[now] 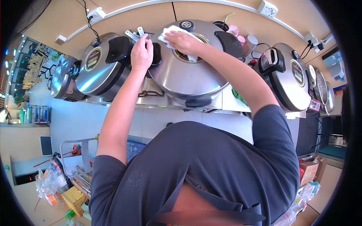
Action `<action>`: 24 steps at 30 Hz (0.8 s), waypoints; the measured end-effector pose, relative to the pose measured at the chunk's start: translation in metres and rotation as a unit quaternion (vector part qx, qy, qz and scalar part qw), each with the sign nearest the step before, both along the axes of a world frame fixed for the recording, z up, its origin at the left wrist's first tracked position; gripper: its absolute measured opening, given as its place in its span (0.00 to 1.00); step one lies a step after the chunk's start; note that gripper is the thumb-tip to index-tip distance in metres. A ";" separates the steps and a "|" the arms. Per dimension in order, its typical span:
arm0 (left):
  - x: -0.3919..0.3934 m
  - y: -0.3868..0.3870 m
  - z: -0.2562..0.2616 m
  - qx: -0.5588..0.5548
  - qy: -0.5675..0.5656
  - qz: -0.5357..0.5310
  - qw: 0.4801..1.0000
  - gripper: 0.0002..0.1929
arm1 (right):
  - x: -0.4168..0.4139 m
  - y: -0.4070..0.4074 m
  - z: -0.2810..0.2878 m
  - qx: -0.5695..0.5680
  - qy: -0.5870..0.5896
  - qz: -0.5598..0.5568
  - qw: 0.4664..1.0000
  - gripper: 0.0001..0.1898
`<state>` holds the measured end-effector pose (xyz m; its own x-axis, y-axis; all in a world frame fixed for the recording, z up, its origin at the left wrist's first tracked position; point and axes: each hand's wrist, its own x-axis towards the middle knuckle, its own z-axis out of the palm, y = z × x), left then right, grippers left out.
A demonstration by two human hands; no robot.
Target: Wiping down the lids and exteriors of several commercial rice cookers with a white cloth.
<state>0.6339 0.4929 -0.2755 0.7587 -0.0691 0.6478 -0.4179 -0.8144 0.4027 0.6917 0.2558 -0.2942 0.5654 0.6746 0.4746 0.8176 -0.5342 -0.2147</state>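
A large stainless-steel electric cooker (192, 76), its domed lid closed, stands before me on the counter. My right hand (182, 42) presses a folded white cloth (167, 35) on the far left of the lid. One end of the cloth hangs below my palm, partly covering the round label. My left hand (142, 55) is at the cooker's left black handle (156, 55), fingers partly bent; whether they grip anything is unclear. Just beyond those fingertips are white utensil handles (140, 31), with their lower parts hidden.
Similar cookers flank this one at left (99, 67) and right (291, 76). Behind it stand a black cup (220, 26) with a pale-handled utensil and a clear jar (250, 43). Power cords (90, 24) run to wall sockets. A green cloth (239, 97) lies near the counter edge.
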 end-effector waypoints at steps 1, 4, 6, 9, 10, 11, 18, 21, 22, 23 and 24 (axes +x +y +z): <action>0.001 -0.002 0.001 -0.005 -0.011 0.007 1.000 0.16 | 0.016 0.013 0.000 -0.005 0.000 0.003 1.000 0.19; 0.001 -0.008 0.005 -0.012 -0.006 0.010 1.000 0.16 | 0.041 0.053 -0.005 -0.031 -0.028 -0.086 0.995 0.17; -0.001 -0.007 0.006 -0.035 0.003 0.015 0.999 0.18 | 0.037 0.075 -0.001 -0.072 -0.018 -0.215 0.974 0.18; -0.001 -0.005 0.009 -0.031 -0.004 0.018 0.999 0.19 | 0.029 0.083 0.001 -0.088 -0.017 -0.162 0.983 0.16; -0.001 -0.004 0.008 -0.043 0.015 0.019 0.999 0.19 | 0.021 0.082 -0.001 -0.074 -0.017 -0.127 0.989 0.15; -0.003 -0.003 0.007 -0.044 0.017 0.020 0.999 0.19 | 0.012 0.079 -0.005 -0.075 -0.015 -0.126 0.989 0.15; 0.005 0.000 0.001 -0.050 0.007 0.005 0.999 0.18 | -0.082 0.042 0.000 0.004 -0.004 -0.121 0.993 0.18; 0.005 -0.003 0.002 -0.034 0.011 0.000 0.999 0.18 | -0.111 0.036 -0.007 0.004 -0.003 -0.131 0.991 0.21; 0.005 -0.002 0.000 -0.037 0.007 0.001 0.999 0.17 | -0.124 0.037 -0.002 -0.025 0.010 -0.127 0.992 0.23; 0.006 0.001 -0.001 -0.041 0.005 -0.006 0.999 0.17 | -0.136 0.039 0.002 -0.055 0.023 -0.124 0.991 0.24; 0.008 0.001 -0.002 -0.039 0.001 -0.013 0.999 0.17 | -0.149 0.040 0.004 -0.066 0.017 -0.123 0.990 0.25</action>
